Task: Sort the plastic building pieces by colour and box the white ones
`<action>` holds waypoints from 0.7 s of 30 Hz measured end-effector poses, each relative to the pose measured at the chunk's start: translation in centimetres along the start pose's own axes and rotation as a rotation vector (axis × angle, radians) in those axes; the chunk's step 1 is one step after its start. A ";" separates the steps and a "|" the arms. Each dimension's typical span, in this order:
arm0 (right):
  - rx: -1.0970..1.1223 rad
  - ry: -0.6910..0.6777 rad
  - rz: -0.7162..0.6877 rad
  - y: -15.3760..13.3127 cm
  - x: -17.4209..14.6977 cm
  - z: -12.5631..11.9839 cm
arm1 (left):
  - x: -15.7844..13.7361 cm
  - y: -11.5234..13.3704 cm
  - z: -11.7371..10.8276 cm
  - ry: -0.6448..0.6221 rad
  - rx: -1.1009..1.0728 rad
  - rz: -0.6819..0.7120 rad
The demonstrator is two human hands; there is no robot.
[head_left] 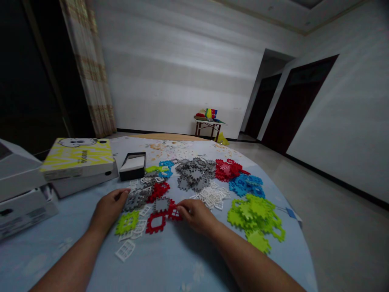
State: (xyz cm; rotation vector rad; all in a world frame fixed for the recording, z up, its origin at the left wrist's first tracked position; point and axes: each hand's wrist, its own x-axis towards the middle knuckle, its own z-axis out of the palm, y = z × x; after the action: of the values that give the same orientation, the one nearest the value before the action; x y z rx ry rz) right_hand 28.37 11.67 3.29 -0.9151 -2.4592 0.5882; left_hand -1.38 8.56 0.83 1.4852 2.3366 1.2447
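Note:
My right hand [197,215] pinches the edge of a red toothed window piece [174,212]. Beside that piece lie a grey square tile [161,204] and a red open frame [156,223]. At the left of a mixed pile, my left hand [108,207] is closed, thumb and forefinger together against grey toothed pieces [137,199]. Whatever sits between those fingertips is too small to make out. Close to this hand are a lime-green frame [127,222] and several white window inserts [125,250]. More red pieces [159,191] rest on the mixed pile.
Sorted heaps of grey [196,172], red [228,169], blue [246,185], lime-green [255,217] and white pieces [212,195] spread across the table's middle and right. A black box [133,165], a yellow-and-white box [80,160] and an open white carton [24,194] stand left.

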 end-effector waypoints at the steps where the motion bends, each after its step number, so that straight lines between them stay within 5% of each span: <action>1: -0.005 0.001 0.018 0.1 0.0 0.0 | 0.0 0.0 0.0 0.000 0.007 0.002; 8: 0.001 0.033 0.040 1.0 0.1 -1.0 | 0.2 -0.1 -0.3 -0.065 0.090 -0.009; 12: 0.040 0.219 0.076 2.2 0.8 -3.5 | 0.7 -0.8 -0.2 -0.090 0.109 -0.023; 16: 0.101 0.354 0.173 5.7 2.1 -7.3 | 1.2 -1.5 0.1 -0.110 0.111 -0.043; 21: 0.185 0.548 0.454 12.1 3.7 -12.1 | 1.6 -2.0 0.4 -0.117 0.082 -0.075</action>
State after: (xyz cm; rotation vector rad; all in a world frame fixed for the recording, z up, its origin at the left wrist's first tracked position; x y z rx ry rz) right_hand 38.35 25.35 7.65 -1.3568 -1.6928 0.6000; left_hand -3.43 9.69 -0.25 1.4381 2.3693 1.0272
